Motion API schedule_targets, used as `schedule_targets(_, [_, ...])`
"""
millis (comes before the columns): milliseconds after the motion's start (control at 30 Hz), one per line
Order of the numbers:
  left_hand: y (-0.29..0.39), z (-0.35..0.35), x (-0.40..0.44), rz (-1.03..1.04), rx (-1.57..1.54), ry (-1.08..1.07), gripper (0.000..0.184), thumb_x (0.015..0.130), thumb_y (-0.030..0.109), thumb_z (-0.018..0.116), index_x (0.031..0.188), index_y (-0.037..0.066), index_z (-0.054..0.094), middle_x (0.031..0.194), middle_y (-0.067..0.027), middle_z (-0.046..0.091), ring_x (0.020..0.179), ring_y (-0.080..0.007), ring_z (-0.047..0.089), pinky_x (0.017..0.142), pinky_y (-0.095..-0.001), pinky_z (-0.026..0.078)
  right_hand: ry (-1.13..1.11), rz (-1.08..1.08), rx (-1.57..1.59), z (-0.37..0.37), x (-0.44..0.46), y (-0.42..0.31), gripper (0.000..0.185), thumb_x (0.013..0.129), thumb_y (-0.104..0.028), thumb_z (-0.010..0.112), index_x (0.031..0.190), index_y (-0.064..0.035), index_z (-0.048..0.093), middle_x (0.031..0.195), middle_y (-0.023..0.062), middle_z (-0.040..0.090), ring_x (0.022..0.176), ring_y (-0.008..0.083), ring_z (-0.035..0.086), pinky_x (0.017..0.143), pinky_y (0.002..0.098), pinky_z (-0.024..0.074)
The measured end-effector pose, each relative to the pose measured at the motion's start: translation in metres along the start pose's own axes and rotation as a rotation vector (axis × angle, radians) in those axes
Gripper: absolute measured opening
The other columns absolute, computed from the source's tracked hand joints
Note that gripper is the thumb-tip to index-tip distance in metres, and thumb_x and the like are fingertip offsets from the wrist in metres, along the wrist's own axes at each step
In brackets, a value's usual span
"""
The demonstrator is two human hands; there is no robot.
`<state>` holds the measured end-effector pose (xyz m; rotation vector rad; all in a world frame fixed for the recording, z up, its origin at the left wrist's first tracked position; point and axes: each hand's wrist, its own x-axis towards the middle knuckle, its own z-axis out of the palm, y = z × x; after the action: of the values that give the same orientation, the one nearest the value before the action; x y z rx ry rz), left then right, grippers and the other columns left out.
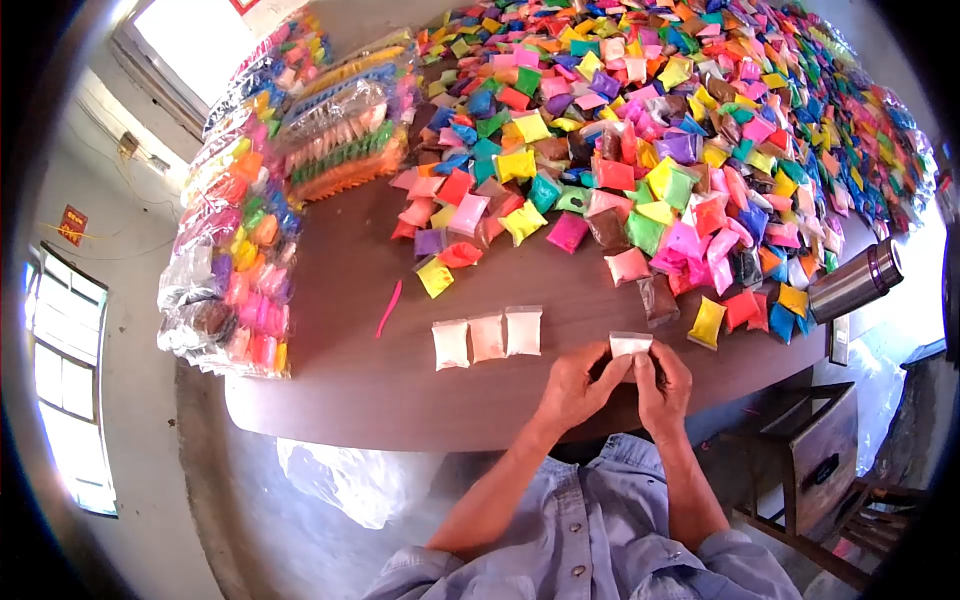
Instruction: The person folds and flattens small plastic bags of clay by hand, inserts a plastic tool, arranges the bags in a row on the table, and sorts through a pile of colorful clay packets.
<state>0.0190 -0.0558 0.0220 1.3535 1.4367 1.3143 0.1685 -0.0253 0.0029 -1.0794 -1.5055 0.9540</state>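
Between my two hands, at the table's near edge, is a small white packet (630, 343) with a clear plastic top. My left hand (583, 385) pinches its left side, thumb pressed on the front. From the right, my right hand (662, 385) pinches the same packet, so its lower part is hidden behind the thumbs. To the left of my hands three packets lie in a row on the brown table (340, 400): a white packet (451, 345), a pale peach packet (487, 338) and another whitish packet (523, 331).
A large heap of colourful packets (640, 180) covers the table's back and right. Bagged bundles of packets (240, 270) line the left side. A pink plastic tool (388, 308) lies left of the row. A metal cylinder (855, 282) sits at right, above a wooden stool (820, 470).
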Motion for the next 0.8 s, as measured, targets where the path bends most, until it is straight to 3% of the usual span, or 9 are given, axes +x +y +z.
schedule_targets(67, [-0.004,0.003,0.001,0.163,0.039,0.045,0.017,0.097,0.016,0.067,0.099,-0.001,0.067,0.081,-0.0214,0.066,0.070,-0.0360,0.066,0.061,-0.0420,0.050,0.008,-0.010,0.004,-0.002,0.000,0.006,0.018,0.095,-0.008,0.064,0.109,0.0020,0.069,0.090,0.0104,0.069,0.082,0.0160,0.064,0.074,0.0301,0.0515])
schedule_targets(200, [-0.015,0.005,-0.002,0.108,0.124,0.055,0.017,0.096,0.016,0.068,0.098,-0.001,0.067,0.081,-0.0218,0.066,0.070,-0.0385,0.065,0.061,-0.0426,0.050,-0.029,-0.007,-0.027,-0.002,-0.001,0.002,0.019,0.095,-0.008,0.064,0.110,0.0021,0.068,0.091,0.0106,0.069,0.083,0.0159,0.065,0.074,0.0306,0.0515])
schedule_targets(267, [-0.017,0.004,-0.003,0.035,0.154,0.048,0.019,0.097,0.017,0.068,0.103,-0.001,0.068,0.079,-0.0205,0.063,0.064,-0.0218,0.058,0.061,-0.0362,0.049,-0.030,-0.024,-0.051,-0.002,0.001,-0.002,0.018,0.095,-0.008,0.064,0.110,0.0021,0.068,0.091,0.0105,0.069,0.083,0.0158,0.065,0.074,0.0306,0.0514])
schedule_targets(400, [-0.009,0.003,-0.002,0.054,0.123,0.054,0.018,0.097,0.017,0.068,0.101,-0.001,0.068,0.076,-0.0209,0.063,0.062,-0.0258,0.059,0.060,-0.0367,0.049,-0.028,-0.008,-0.065,-0.004,-0.001,0.004,0.016,0.095,-0.008,0.065,0.108,0.0024,0.067,0.090,0.0100,0.067,0.081,0.0157,0.064,0.073,0.0301,0.0511])
schedule_targets(467, [-0.009,0.003,-0.002,0.175,0.133,0.050,0.018,0.096,0.017,0.069,0.099,-0.001,0.067,0.074,-0.0212,0.063,0.060,-0.0294,0.057,0.059,-0.0365,0.048,-0.005,0.035,-0.043,-0.002,-0.003,0.009,0.016,0.095,-0.008,0.065,0.107,0.0025,0.067,0.089,0.0099,0.067,0.081,0.0159,0.064,0.073,0.0302,0.0511])
schedule_targets(600, [-0.010,0.005,-0.004,0.110,0.115,0.041,0.017,0.096,0.016,0.069,0.100,0.000,0.067,0.076,-0.0215,0.064,0.061,-0.0313,0.059,0.059,-0.0368,0.049,0.003,0.021,-0.026,-0.002,0.000,0.002,0.016,0.095,-0.008,0.065,0.108,0.0024,0.066,0.089,0.0102,0.067,0.080,0.0164,0.064,0.072,0.0308,0.0515])
schedule_targets(667, [-0.015,0.005,-0.004,0.075,0.107,0.044,0.016,0.095,0.018,0.070,0.100,0.003,0.067,0.080,-0.0225,0.064,0.063,-0.0367,0.061,0.055,-0.0395,0.048,-0.011,-0.022,-0.084,-0.003,0.000,0.002,0.017,0.095,-0.008,0.066,0.108,0.0024,0.066,0.089,0.0104,0.067,0.080,0.0164,0.064,0.072,0.0309,0.0516])
schedule_targets(800, [-0.017,0.003,-0.004,0.055,0.099,0.051,0.015,0.096,0.018,0.069,0.104,0.005,0.069,0.080,-0.0242,0.062,0.061,-0.0330,0.059,0.056,-0.0373,0.048,-0.039,-0.001,-0.029,-0.001,-0.001,0.007,0.021,0.095,-0.011,0.067,0.110,0.0026,0.066,0.091,0.0118,0.069,0.080,0.0168,0.065,0.072,0.0310,0.0519])
